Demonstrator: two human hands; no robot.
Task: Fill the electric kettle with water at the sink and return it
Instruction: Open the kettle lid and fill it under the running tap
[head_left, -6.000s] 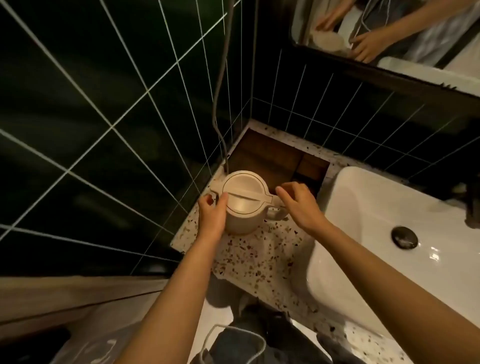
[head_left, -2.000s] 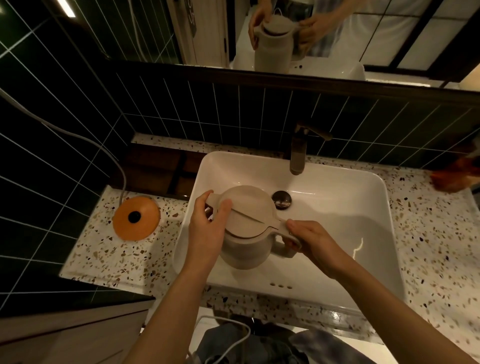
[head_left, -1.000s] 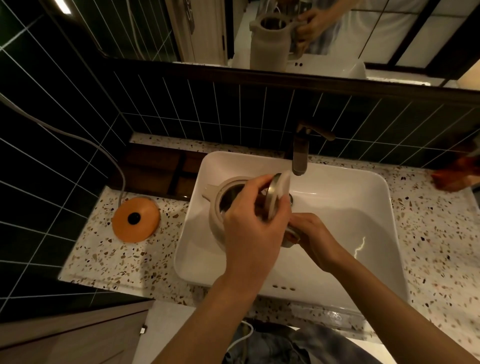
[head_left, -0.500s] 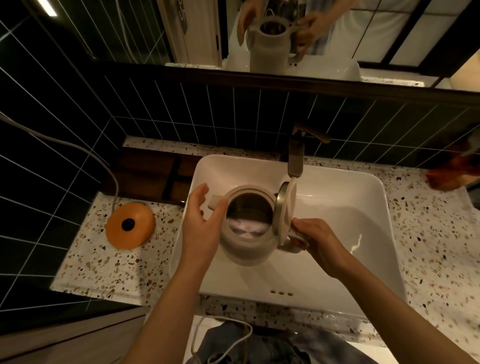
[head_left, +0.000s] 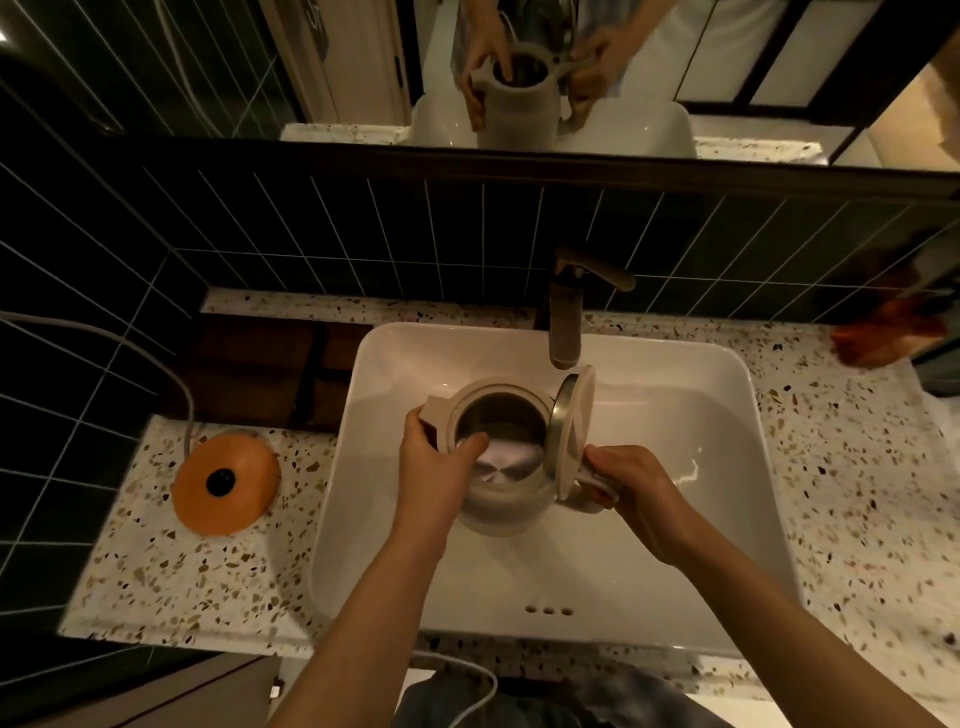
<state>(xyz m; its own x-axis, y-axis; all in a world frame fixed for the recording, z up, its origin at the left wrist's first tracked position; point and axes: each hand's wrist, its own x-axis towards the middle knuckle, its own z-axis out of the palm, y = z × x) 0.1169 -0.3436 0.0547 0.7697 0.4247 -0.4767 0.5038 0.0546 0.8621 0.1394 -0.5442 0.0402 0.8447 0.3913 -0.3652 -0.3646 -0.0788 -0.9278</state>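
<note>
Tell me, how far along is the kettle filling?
Done: the cream electric kettle is off its orange round base and over the white sink, hinged lid open. In hand: left hand on the body, right hand on the handle. Left: no water runs from the faucet; fill, then return.

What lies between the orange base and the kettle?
In the head view, speckled counter, the sink's left wall and the left hand separate base from kettle.

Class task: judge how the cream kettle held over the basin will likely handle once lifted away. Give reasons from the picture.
The kettle probably feels light: its steel inside looks dry, and the faucet shows no stream. The upright open lid may flop if tilted. The right hand holds the handle and the left hand steadies the body, so a slip seems unlikely.
</note>
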